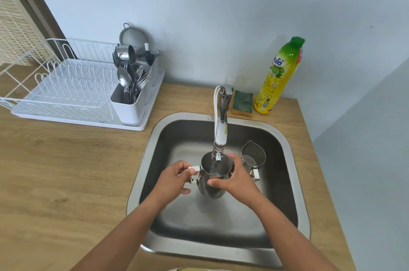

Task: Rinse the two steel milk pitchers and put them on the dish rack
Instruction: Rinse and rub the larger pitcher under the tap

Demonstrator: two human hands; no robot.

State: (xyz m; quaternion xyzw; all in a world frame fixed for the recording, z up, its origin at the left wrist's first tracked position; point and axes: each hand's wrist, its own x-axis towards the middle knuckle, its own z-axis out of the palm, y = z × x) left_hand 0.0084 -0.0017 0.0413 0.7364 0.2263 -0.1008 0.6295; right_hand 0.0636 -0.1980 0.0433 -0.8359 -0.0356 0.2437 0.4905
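Both hands are in the square stainless steel sink (pixel 287 144), on one polished steel milk pitcher (pixel 213 182) held mouth-up under the white-and-chrome tap spout (pixel 220 135). A thin stream falls into the open mouth. Left hand (pixel 171 180) is closed on the pitcher's handle, which sticks out to the left. Right hand (pixel 234 179) wraps the body from the right, thumb on the near wall, fingers over the far rim.

Second steel milk pitcher (pixel 253 155) stands upright on the sink floor just right of the held one, beside the right hand, spout pointing far, handle pointing near. Not touched; looks unrinsed.

White wire dish rack (pixel 66 84) sits on the wooden surface (pixel 66 171), far left, well apart from the sink. Its white cutlery caddy (pixel 130 102) is full of spoons and forks; the wire slots look free.

Judgement: first pitcher mid-rinse. The rack lies to the left, so the left hand, already on the handle, is better placed to carry it; the right hand is nearer the second pitcher.

Green scrub sponge (pixel 242 100) and yellow dish soap bottle (pixel 277 76) stand behind the sink, unused.
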